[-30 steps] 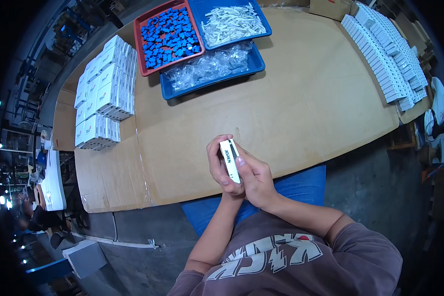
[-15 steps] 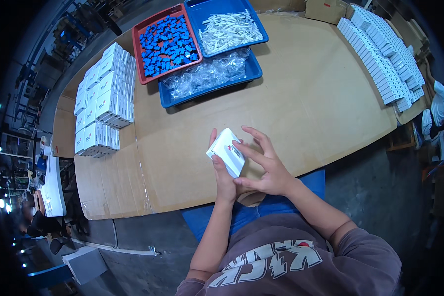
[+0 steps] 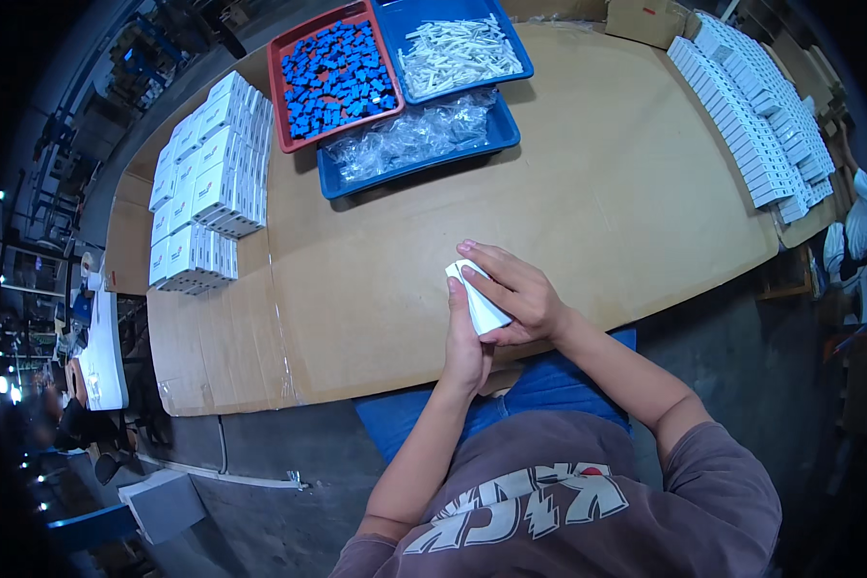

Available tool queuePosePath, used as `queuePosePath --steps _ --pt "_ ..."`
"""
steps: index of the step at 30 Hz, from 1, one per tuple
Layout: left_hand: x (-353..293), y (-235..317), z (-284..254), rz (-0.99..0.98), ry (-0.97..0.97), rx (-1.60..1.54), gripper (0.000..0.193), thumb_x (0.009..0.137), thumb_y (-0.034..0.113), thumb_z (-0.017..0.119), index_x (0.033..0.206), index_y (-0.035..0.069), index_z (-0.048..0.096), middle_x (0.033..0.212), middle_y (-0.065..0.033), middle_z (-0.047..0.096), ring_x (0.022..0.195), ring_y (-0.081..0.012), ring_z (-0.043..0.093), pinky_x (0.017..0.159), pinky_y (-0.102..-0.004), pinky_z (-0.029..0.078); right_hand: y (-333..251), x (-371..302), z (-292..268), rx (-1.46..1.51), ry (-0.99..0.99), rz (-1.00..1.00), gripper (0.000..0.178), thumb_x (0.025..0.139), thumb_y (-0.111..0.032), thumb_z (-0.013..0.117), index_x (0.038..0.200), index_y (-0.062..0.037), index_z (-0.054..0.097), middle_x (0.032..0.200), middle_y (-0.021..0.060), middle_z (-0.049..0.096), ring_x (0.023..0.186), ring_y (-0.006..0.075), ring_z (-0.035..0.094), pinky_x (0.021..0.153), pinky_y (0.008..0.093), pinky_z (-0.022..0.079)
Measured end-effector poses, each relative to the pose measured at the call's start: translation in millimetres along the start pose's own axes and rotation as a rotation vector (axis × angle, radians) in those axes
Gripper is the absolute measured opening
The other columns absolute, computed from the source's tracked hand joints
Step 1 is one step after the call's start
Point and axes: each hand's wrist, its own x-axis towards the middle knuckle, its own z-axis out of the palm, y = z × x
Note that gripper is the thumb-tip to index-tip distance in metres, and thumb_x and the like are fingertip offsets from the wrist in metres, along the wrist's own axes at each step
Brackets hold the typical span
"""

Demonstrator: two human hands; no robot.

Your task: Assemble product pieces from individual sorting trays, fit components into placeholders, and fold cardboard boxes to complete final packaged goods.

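Note:
A small white cardboard box (image 3: pixel 482 306) is held between my two hands above the near part of the table. My left hand (image 3: pixel 465 342) grips it from the left and below, the thumb lying along its side. Over its top and right side my right hand (image 3: pixel 522 301) is wrapped, fingers bent across it. The box is tilted, and a plain white side faces up. My right fingers hide much of its far and right parts.
On the cardboard-covered table (image 3: pixel 385 279), stacked white boxes (image 3: pixel 197 183) stand at left, with long rows of white boxes (image 3: pixel 742 116) at far right. At the back are a red tray (image 3: pixel 281 106) of blue pieces, a blue tray (image 3: pixel 525 67) of white sticks and another blue tray (image 3: pixel 424 164) of clear plastic bags.
The box has moved slightly right and been turned, so its printed face no longer shows. My right hand has closed over it from a spread pose.

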Motion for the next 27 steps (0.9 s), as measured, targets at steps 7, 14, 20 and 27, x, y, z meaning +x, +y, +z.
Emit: queuePosePath --steps 7,14,20,27 --pt "2.7 -6.0 -8.5 -0.038 -0.004 0.044 0.072 0.109 0.065 0.031 0.155 0.01 0.038 0.14 -0.0083 0.057 0.129 -0.0192 0.059 0.105 -0.0345 0.05 -0.8 -8.0 6.8 0.028 0.037 0.03 0.075 0.096 -0.057 0.063 0.134 0.0075 0.061 0.139 0.0313 0.06 0.126 0.0488 0.062 0.103 0.0529 0.054" --pt "3.4 -6.2 -9.1 -0.045 0.05 0.057 0.07 0.109 0.065 0.031 0.153 0.01 0.04 0.134 -0.0066 0.06 0.123 -0.0162 0.061 0.099 -0.032 0.053 -3.3 -12.4 8.8 0.103 0.045 0.105 0.076 0.102 -0.057 0.055 0.137 0.0102 0.059 0.139 0.0328 0.059 0.127 0.0488 0.062 0.104 0.0497 0.053" --pt "9.7 -17.5 -19.0 0.385 -0.01 0.403 0.072 0.111 0.056 0.038 0.162 0.007 0.029 0.153 -0.0103 0.047 0.142 -0.0209 0.044 0.118 -0.0344 0.036 -25.4 -0.1 20.8 0.398 0.228 0.54 0.09 0.108 -0.066 0.027 0.145 0.0119 0.053 0.147 0.029 0.056 0.136 0.0392 0.058 0.114 0.0425 0.044" --pt "11.9 9.3 -22.0 0.376 0.052 0.306 0.084 0.108 0.056 0.047 0.168 0.007 0.015 0.142 -0.0188 0.053 0.131 -0.0261 0.056 0.111 -0.0381 0.047 -35.1 7.0 20.4 0.598 0.194 0.708 0.054 0.112 -0.032 0.045 0.153 0.0039 0.048 0.164 0.0198 0.04 0.151 0.0282 0.04 0.121 0.0409 0.035"
